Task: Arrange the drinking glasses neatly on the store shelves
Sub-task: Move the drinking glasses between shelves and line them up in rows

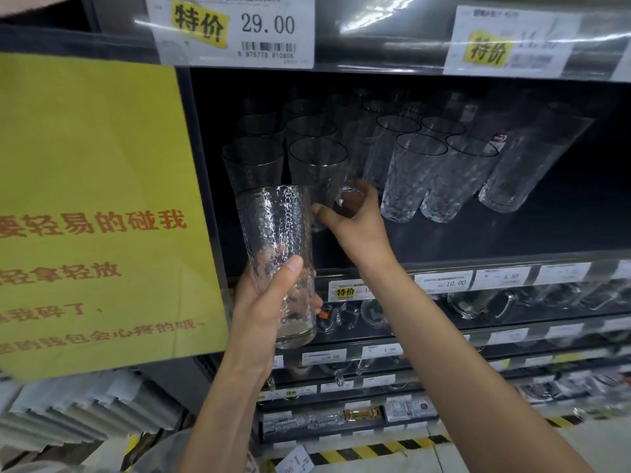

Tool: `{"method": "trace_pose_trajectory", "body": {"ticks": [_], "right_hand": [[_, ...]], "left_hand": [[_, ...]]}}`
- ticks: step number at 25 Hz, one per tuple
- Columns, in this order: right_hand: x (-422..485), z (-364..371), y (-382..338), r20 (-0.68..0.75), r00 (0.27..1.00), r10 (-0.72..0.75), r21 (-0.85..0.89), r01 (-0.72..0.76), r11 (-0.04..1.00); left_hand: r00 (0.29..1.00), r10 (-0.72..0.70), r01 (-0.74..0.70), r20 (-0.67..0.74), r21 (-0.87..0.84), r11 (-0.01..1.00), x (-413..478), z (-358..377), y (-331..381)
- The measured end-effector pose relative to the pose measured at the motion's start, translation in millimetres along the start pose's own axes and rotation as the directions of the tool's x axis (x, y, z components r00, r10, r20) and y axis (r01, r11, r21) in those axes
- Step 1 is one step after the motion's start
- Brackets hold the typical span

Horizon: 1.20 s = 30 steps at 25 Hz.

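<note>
Left hand (269, 302), lower centre of frame: wrapped round the lower half of a tall textured glass (276, 261), thumb pressed on the front face, fingers behind. Glass upright, held in front of the shelf (478, 264), not yet on it.

Right hand (355, 220), centre of frame: reaches into the shelf, fingers and thumb curled round the base of a dark glass (319, 172) in the front row. Grip looks closed on it; the contact itself is partly hidden by the held glass and by glare.

Shelf contents: dark glasses (254, 162) in rows at left, clear textured glasses (413, 175) in rows at centre, one lone glass (532, 158) further right, apart from the rest. Rows stand close, rims near touching. Right half of the shelf bare.

Yellow sign (95, 199) fills left of frame. Price tag (235, 29) at top. Lower shelves with more glassware at lower right, blurred.

Risks, judged from this:
- held glass sits just in front of the left dark row; pushing it in blind could knock rim on rim and chip one
- right hand shifting its glass sideways may nudge neighbours, since the rows are packed
- one-handed hold low on a tall glass: top-heavy, could tip if the grip loosens
- dim shelf, clear glass: edges hard to judge
</note>
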State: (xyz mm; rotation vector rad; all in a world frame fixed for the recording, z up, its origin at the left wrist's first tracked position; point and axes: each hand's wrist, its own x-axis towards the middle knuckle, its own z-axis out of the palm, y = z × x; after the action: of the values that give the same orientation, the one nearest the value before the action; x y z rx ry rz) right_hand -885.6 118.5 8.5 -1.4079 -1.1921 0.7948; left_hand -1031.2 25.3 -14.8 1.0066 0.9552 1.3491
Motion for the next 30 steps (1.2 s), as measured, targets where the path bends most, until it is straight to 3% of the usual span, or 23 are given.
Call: {"method": "trace_pose_trajectory", "body": {"ticks": [6,12,19,24,27,30], "right_hand": [[-35.4,-104.3,8.6,-0.058,0.992,-0.114,-0.211,0.099,0.972],[-52.9,-226.4,37.6,-0.051,0.989,-0.142,-0.657,0.074,0.750],[-26.3,-363.1,76.7,-0.066,0.985,-0.161,-0.782,0.049,0.621],[20.9,-458.0,113.8,0.054,0.987,-0.154,-0.843,0.127,0.523],[47.9,-500.4,126.7,0.199,0.965,-0.172,-0.815,0.260,0.517],[73.9,-539.9,136.5,0.353,0.921,-0.164,-0.811,0.388,0.437]], "left_hand": [[0.995,-0.008,0.015,0.102,-0.068,0.998,-1.7,50.3,-11.7],[0.976,-0.079,0.087,0.202,-0.033,0.996,-3.9,124.3,-30.0],[0.931,-0.085,0.089,0.355,0.006,0.996,-12.1,242.6,-59.9],[0.955,-0.063,0.058,0.292,0.023,0.998,-17.7,341.6,-97.0],[0.984,-0.043,0.037,0.173,0.038,0.999,-12.7,404.2,-122.4],[0.998,-0.035,0.032,0.061,0.054,0.998,-7.6,468.2,-134.1]]}}
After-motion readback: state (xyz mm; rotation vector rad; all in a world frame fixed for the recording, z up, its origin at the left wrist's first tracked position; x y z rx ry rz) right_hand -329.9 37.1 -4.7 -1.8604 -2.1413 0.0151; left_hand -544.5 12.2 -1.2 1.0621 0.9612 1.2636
